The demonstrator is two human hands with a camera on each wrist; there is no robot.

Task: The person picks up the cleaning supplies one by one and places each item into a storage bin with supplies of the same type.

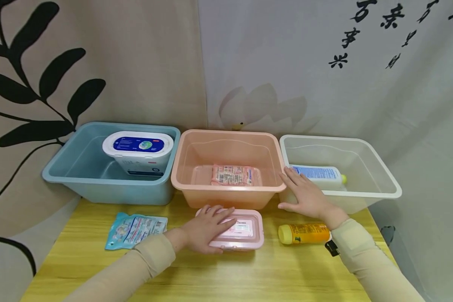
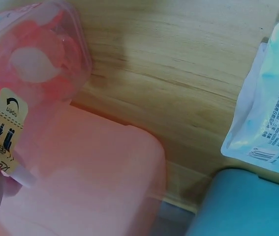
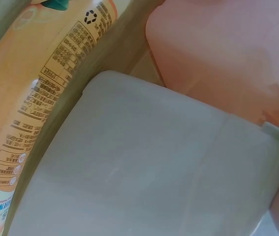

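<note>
My left hand (image 1: 207, 228) lies over the left part of a pink lidded box (image 1: 247, 230), fingers spread and nearly straight across its lid. The box's clear pink side (image 2: 55, 59) shows in the left wrist view. My right hand (image 1: 307, 195) reaches over the near left corner of the white bin (image 1: 373, 195), with straight fingers at its rim beside the peach bin (image 1: 226, 195). A yellow-capped orange bottle (image 1: 305, 233) lies on its side below the right hand. Left of my left hand, a light blue pouch (image 1: 136, 230) lies flat.
A blue bin (image 1: 109, 191) at the left holds a white lidded tub (image 1: 139, 153). A pink packet (image 1: 232, 175) lies in the peach bin. Inside the white bin is a white bottle (image 1: 321, 176) with a blue label. The bins stand along the back of the wooden table (image 1: 279, 277).
</note>
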